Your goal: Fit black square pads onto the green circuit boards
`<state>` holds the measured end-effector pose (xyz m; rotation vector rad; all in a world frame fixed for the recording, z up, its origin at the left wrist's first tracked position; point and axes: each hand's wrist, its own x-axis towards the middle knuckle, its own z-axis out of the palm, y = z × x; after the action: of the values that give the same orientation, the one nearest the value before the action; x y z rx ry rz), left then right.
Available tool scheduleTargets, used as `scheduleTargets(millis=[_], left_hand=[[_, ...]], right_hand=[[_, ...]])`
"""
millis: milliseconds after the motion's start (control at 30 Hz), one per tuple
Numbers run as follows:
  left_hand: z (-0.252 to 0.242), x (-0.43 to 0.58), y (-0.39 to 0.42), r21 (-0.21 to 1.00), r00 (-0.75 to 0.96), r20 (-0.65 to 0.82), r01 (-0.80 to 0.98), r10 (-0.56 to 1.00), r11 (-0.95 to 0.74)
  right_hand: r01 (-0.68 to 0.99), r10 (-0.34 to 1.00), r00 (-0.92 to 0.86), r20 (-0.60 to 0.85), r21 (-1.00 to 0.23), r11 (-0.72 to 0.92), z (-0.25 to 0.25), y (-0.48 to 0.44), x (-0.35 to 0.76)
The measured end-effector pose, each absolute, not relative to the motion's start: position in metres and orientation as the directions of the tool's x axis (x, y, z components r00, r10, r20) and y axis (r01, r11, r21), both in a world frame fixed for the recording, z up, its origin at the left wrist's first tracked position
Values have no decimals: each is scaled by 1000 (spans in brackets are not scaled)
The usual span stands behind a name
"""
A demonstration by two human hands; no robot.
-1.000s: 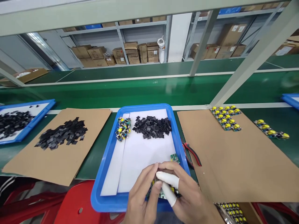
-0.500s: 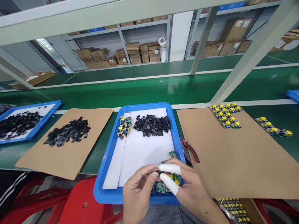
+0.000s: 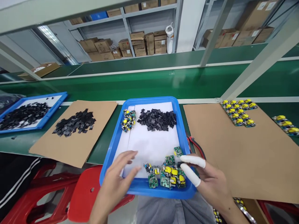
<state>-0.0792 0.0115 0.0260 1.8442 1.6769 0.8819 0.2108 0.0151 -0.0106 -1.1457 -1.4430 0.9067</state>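
Note:
My left hand (image 3: 114, 179) is over the near left part of the blue tray (image 3: 107, 152), thumb and fingers apart, with nothing in it. My right hand (image 3: 210, 180), white covers on two fingertips, pinches a small black piece (image 3: 179, 164) above the tray's near right corner. Below and beside it lie several small green circuit boards (image 3: 153, 181) with yellow parts. Farther back in the tray are a heap of flat black pieces (image 3: 157, 120) and a cluster of small electronic parts (image 3: 128, 120).
Red-handled pliers (image 3: 197, 146) lie right of the tray, partly hidden by my right hand. Rows of yellow-topped boards (image 3: 238, 112) rest on cardboard (image 3: 221, 149). At left are a cardboard sheet (image 3: 67, 151) with black pieces and another blue tray (image 3: 52, 112). A red stool (image 3: 84, 194) stands below.
My hands have parted: the left has moved left and opened, the right has moved right with the black piece. The boards between them are now uncovered. The view has shifted slightly.

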Motion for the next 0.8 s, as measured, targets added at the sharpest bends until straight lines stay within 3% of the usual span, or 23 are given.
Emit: scheduleTargets(millis=[100,233,333,400,500,633,800], left_hand=[[15,-80,10,712,236,-49,689,971,-131],[9,-75,11,838,103,-32,545,994,-30],[10,-66,10,982,-78,-104,147,992,114],[11,-52,9,974,-60,-187,-143,980,177],[9,-27,8,890,40,-262,-376,964,257],[5,-10,10,838,54,-328,-443,943,317],[4,-11,12,853,109,-277,-430,955,296]], right_hand=[[155,957,-52,284,-945,289,-7,16,211],[101,957,-42,288,-951,291,-2,15,208],[53,962,-38,269,-961,271,0,12,202],[14,960,-53,274,-961,275,1,12,194],[-53,953,-88,291,-956,288,4,15,183],[-98,963,-62,261,-962,254,6,19,174],[-100,976,-19,216,-972,213,3,20,172]])
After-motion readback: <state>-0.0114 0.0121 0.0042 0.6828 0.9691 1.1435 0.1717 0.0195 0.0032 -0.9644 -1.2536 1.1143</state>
